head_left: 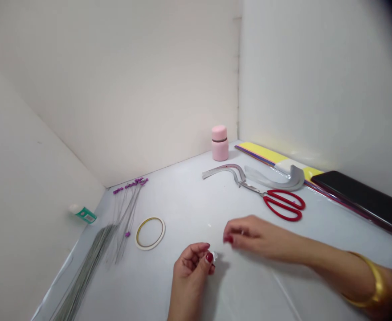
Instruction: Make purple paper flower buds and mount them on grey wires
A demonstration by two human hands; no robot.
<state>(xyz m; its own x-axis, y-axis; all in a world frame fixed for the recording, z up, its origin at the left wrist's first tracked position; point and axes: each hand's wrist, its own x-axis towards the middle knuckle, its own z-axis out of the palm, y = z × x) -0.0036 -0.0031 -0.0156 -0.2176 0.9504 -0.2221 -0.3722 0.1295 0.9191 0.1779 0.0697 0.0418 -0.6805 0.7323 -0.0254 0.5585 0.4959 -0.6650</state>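
Observation:
My left hand [192,272] is closed at the front of the table, thumb and fingers pinching a small crumpled whitish piece [214,256]. Only an edge of that piece shows beyond the thumb, so its kind is unclear. To its right, my right hand [246,234] hovers low over the table, apart from the left. Its fingers curl in toward the thumb; whatever is between them, if anything, is hidden. Behind the right hand lie red-handled scissors [284,205], their blades touching a curved grey-white strip [231,168].
On the left are a tape roll [150,233], purple-tipped wire stems [129,200], a bundle of grey wires [89,267] and a green-white tube [86,215]. A pink flask [220,143] stands at the back. Rightward lie yellow sheets [263,153] and a black phone-like slab [359,196].

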